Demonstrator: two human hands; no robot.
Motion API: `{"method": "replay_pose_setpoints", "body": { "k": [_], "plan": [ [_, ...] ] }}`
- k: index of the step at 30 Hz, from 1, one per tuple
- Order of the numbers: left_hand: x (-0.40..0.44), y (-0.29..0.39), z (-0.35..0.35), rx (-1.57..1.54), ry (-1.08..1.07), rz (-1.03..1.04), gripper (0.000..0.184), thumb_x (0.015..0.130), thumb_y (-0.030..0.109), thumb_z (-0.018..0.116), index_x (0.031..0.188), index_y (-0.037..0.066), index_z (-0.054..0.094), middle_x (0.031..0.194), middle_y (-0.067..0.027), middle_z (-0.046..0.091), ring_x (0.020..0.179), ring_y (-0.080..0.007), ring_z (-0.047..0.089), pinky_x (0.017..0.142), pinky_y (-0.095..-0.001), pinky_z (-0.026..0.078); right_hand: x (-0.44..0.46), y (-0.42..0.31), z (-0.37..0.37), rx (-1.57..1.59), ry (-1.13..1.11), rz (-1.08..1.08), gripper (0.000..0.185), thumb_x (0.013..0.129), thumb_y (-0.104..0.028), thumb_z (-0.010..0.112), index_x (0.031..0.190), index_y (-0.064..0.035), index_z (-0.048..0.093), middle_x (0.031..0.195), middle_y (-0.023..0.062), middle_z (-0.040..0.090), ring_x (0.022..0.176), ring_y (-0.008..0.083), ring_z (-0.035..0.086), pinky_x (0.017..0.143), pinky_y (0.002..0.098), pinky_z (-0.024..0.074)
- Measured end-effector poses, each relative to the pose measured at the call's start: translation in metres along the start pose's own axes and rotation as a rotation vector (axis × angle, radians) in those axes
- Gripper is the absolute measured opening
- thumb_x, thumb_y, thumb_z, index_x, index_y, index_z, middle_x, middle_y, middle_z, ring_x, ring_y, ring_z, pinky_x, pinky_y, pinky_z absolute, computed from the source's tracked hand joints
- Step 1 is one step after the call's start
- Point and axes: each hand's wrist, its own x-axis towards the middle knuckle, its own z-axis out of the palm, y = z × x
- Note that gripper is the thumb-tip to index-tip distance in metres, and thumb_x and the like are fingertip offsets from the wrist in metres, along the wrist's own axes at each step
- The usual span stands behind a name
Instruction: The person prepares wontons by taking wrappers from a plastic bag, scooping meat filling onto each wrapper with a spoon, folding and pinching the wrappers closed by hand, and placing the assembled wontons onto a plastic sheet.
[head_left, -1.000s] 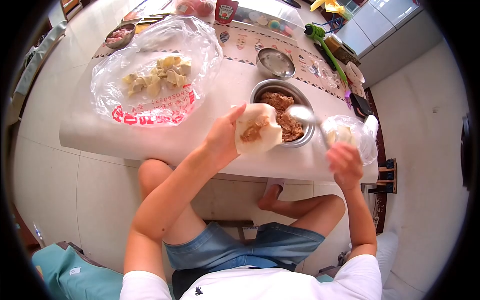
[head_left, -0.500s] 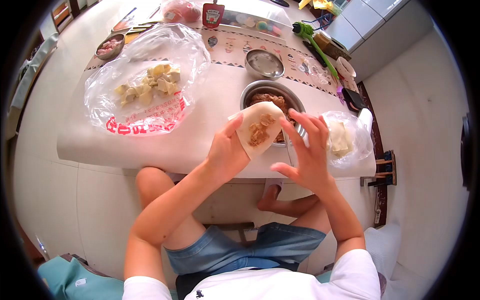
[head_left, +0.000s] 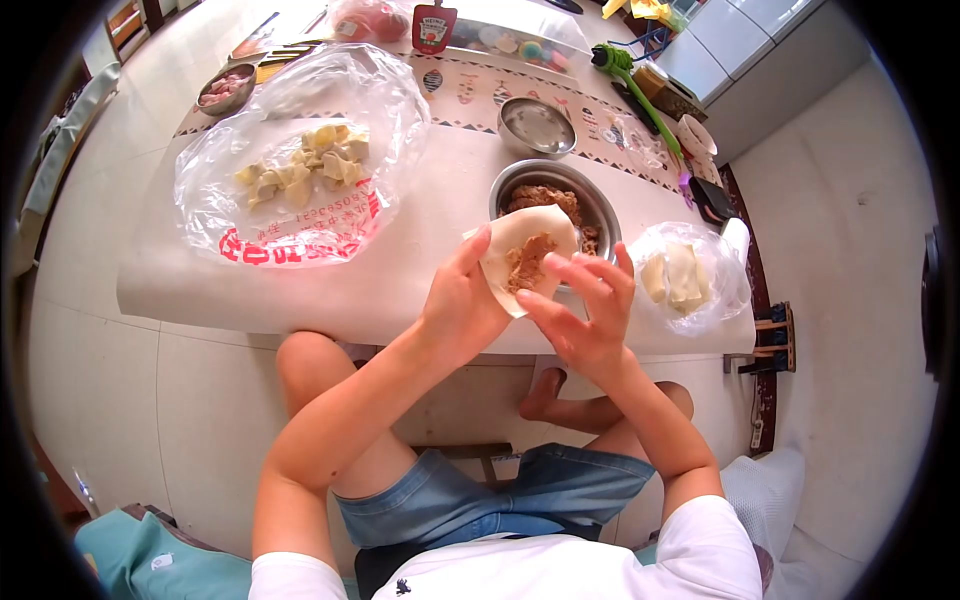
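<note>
My left hand (head_left: 465, 290) is closed on a wonton wrapper (head_left: 500, 255), holding it tilted above the table's front edge. A smear of brown minced filling (head_left: 527, 262) lies on the wrapper's middle. My right hand (head_left: 590, 310) is at the wrapper's right side, thumb and fingers apart, the thumb at its lower edge and a fingertip by the filling. Whether they press on it I cannot tell. Just behind stands a metal bowl (head_left: 606, 205) of minced filling (head_left: 545, 198), partly hidden by the wrapper. To its right, a plastic bag (head_left: 735, 275) holds stacked wrappers (head_left: 685, 275).
Folded wontons (head_left: 300, 170) lie on a large plastic bag (head_left: 390, 120) at left. An empty-looking metal bowl (head_left: 537, 125) stands behind the filling. Farther back are a small bowl of meat (head_left: 226, 90), a ketchup pouch (head_left: 433, 27) and a green-handled tool (head_left: 640, 90).
My right hand has moved left and down to the wrapper, its fingers curling inward. My left hand still holds the wrapper, and the view has shifted slightly.
</note>
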Motion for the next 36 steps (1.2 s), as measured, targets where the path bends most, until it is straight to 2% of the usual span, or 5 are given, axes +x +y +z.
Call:
{"method": "replay_pose_setpoints", "body": {
  "k": [8,18,30,33,36],
  "plan": [
    [0.004,-0.008,-0.008,-0.004,-0.143,0.019,0.038,0.096,0.022,0.036,0.130,0.003,0.037,0.124,-0.0089,0.050,0.116,-0.0175,0.048,0.099,-0.0352,0.039,0.025,0.006,0.001,0.250,-0.022,0.530,0.027,0.066,-0.011,0.072,0.090,-0.0126,0.059,0.127,0.0097,0.045,0.115,0.0312,0.039,0.096,0.0436,0.0320],
    [0.001,-0.009,-0.003,0.166,-0.019,0.098,0.040,0.089,0.003,0.046,0.128,-0.001,0.037,0.119,-0.0102,0.052,0.105,-0.0156,0.055,0.092,-0.0290,0.047,0.013,0.016,-0.008,-0.008,-0.109,0.169,0.019,0.070,-0.018,0.072,0.084,-0.0138,0.061,0.124,0.0064,0.049,0.113,0.0282,0.043,0.099,0.0464,0.0294],
    [0.006,-0.015,-0.011,0.346,0.031,0.155,0.040,0.089,0.021,0.058,0.121,0.001,0.047,0.116,-0.0080,0.055,0.110,-0.0145,0.051,0.097,-0.0308,0.043,0.007,-0.002,0.004,0.952,0.037,1.077,0.014,0.075,-0.008,0.069,0.080,-0.0036,0.057,0.096,0.0063,0.056,0.085,0.0223,0.057,0.072,0.0295,0.0464],
    [0.005,-0.014,-0.011,0.322,0.054,0.042,0.035,0.093,0.023,0.052,0.119,0.001,0.048,0.116,-0.0085,0.055,0.108,-0.0140,0.052,0.094,-0.0298,0.043,0.000,-0.003,0.010,0.850,0.171,0.941,0.016,0.073,-0.002,0.067,0.085,-0.0052,0.058,0.090,0.0042,0.055,0.073,0.0205,0.058,0.062,0.0265,0.0482],
    [0.007,-0.004,-0.013,0.180,0.055,-0.177,0.033,0.095,0.025,0.045,0.118,0.001,0.050,0.116,-0.0091,0.056,0.106,-0.0144,0.053,0.092,-0.0291,0.043,0.006,0.008,-0.006,0.170,0.059,0.319,0.022,0.069,0.001,0.068,0.088,-0.0071,0.060,0.087,0.0042,0.054,0.073,0.0211,0.058,0.061,0.0291,0.0496]
  ]
}}
